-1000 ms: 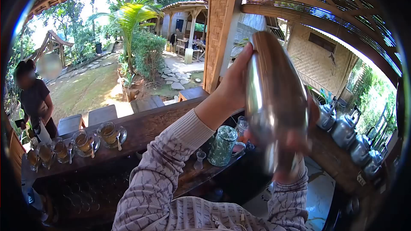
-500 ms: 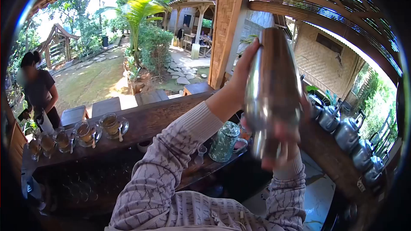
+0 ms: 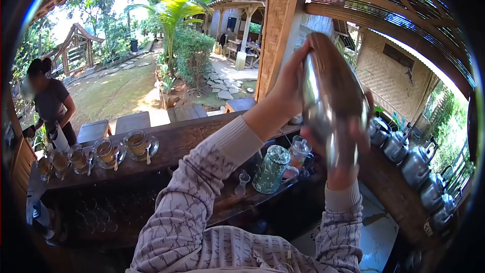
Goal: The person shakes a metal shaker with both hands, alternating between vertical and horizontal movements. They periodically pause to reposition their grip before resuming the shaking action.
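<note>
Metal shaker (image 3: 333, 83): held right of centre, in front of the person's body, tilted, with the wide end up and the narrower end down toward the body. Left hand (image 3: 288, 91): closed around the upper part from the left side. Right hand (image 3: 344, 176): supports the lower end, fingers gripping the narrower section; finger outlines are blurred.

Left of the shaker and lower, a green mottled pitcher (image 3: 272, 170) stands upright on the near work surface (image 3: 227, 211). A small clear glass vessel (image 3: 242, 183) is near its left side; a clear lidded jug (image 3: 300, 148) is just beyond it on the right.

Far left, glass cups (image 3: 105, 150) of brownish liquid line the wooden counter (image 3: 202, 132). To the right, metal kettles (image 3: 416, 168) stand in a row. Beyond the counter's left end stands another person (image 3: 51, 100).
</note>
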### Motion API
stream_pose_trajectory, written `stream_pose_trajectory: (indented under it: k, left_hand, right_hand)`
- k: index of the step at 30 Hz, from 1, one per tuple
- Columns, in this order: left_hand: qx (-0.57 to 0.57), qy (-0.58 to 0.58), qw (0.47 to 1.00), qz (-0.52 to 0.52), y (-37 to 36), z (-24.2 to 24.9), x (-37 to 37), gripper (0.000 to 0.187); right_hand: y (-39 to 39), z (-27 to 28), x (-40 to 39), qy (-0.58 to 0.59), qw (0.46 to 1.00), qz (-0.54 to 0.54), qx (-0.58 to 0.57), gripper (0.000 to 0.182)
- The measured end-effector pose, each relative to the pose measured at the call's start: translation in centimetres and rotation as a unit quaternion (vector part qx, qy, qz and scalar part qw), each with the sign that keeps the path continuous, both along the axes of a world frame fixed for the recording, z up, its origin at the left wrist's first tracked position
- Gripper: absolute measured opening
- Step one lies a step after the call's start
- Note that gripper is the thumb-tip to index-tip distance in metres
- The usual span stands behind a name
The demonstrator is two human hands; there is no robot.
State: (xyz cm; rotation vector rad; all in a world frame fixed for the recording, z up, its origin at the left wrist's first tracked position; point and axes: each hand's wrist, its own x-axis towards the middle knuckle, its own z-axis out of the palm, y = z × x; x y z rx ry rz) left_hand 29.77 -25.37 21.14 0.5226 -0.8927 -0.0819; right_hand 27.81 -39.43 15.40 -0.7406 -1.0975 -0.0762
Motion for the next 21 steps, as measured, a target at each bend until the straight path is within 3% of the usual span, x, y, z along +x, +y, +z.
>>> stream_pose_trajectory:
  k: [1, 2, 3, 5, 6, 7, 8, 9, 11, 12, 13, 15, 16, 17, 18, 19, 20, 21]
  left_hand:
    - [0.012, 0.057, 0.998, -0.014, 0.6, -1.0, 2.6, 0.048]
    - [-0.001, 0.168, 0.986, 0.022, 0.8, -2.3, 4.3, 0.047]
    - [-0.014, 0.278, 0.959, 0.057, 0.9, -3.1, 5.2, 0.045]
    - [-0.049, 0.335, 0.937, 0.083, 0.2, -3.5, 3.0, 0.047]
    - [-0.062, 0.232, 0.97, 0.048, -0.1, -3.2, 1.8, 0.043]
    - [-0.076, 0.129, 0.989, 0.01, -0.1, -2.9, 1.1, 0.04]
    - [-0.04, 0.101, 0.992, -0.07, 0.6, -2.2, 1.1, 0.037]
    - [0.009, 0.038, 0.999, -0.008, -0.1, -1.2, -1.2, 0.038]
    - [-0.058, -0.123, 0.989, 0.056, -1.7, -0.4, -3.3, 0.043]
    - [-0.05, -0.104, 0.991, 0.069, -1.3, 0.4, -3.8, 0.046]
    - [0.002, -0.083, 0.997, -0.007, -0.1, 0.2, -1.4, 0.041]
    - [0.032, -0.004, 0.999, -0.042, 1.1, -1.4, 3.9, 0.039]
    - [-0.048, 0.023, 0.997, -0.06, 1.0, -3.9, 8.6, 0.051]
    - [-0.052, 0.16, 0.985, 0.023, 0.4, -4.2, 7.6, 0.05]
    - [-0.044, 0.276, 0.957, 0.075, 0.2, -4.4, 7.1, 0.049]
    - [-0.037, 0.389, 0.912, 0.126, 0.2, -4.7, 6.7, 0.049]
    - [-0.037, 0.394, 0.909, 0.135, 0.1, -4.2, 5.5, 0.049]
    - [-0.056, 0.258, 0.963, 0.056, 0.1, -3.4, 3.9, 0.051]
  right_hand:
    - [0.4, 1.1, 1.2, -0.262, 0.91, -0.319, -0.039, 0.08]
    - [1.2, 3.0, 3.0, -0.479, 0.656, -0.579, -0.069, 0.086]
    - [3.3, 2.0, 6.0, -0.407, 0.796, -0.444, 0.053, 0.076]
    - [3.4, 1.8, 5.0, -0.304, 0.889, -0.339, 0.044, 0.052]
    - [2.6, 3.0, 2.7, -0.437, 0.776, -0.453, 0.025, 0.055]
    - [1.4, 3.2, 0.4, -0.548, 0.63, -0.55, 0.001, 0.059]
    - [0.2, 1.7, 0.3, -0.578, 0.615, -0.536, 0.004, 0.066]
    - [0.4, 1.8, 0.9, -0.579, 0.616, -0.534, 0.005, 0.066]
    - [1.0, 2.0, 1.9, -0.587, 0.587, -0.554, 0.054, 0.068]
    - [1.4, 1.9, 2.2, -0.587, 0.574, -0.565, 0.077, 0.069]
    - [1.7, 1.7, 2.4, -0.587, 0.561, -0.575, 0.101, 0.07]
    - [2.4, 1.2, 3.0, -0.581, 0.532, -0.597, 0.149, 0.072]
    - [3.0, 1.0, 4.5, -0.49, 0.609, -0.62, 0.059, 0.058]
    - [4.9, 0.7, 8.4, -0.44, 0.747, -0.476, 0.148, 0.058]
    - [4.9, 0.5, 8.2, -0.302, 0.816, -0.486, 0.078, 0.051]
    - [4.1, 1.2, 8.4, -0.197, 0.886, -0.418, 0.025, 0.052]
    - [3.9, 1.7, 7.3, -0.256, 0.883, -0.39, 0.046, 0.053]
    - [3.4, 2.4, 5.8, -0.316, 0.875, -0.359, 0.071, 0.055]
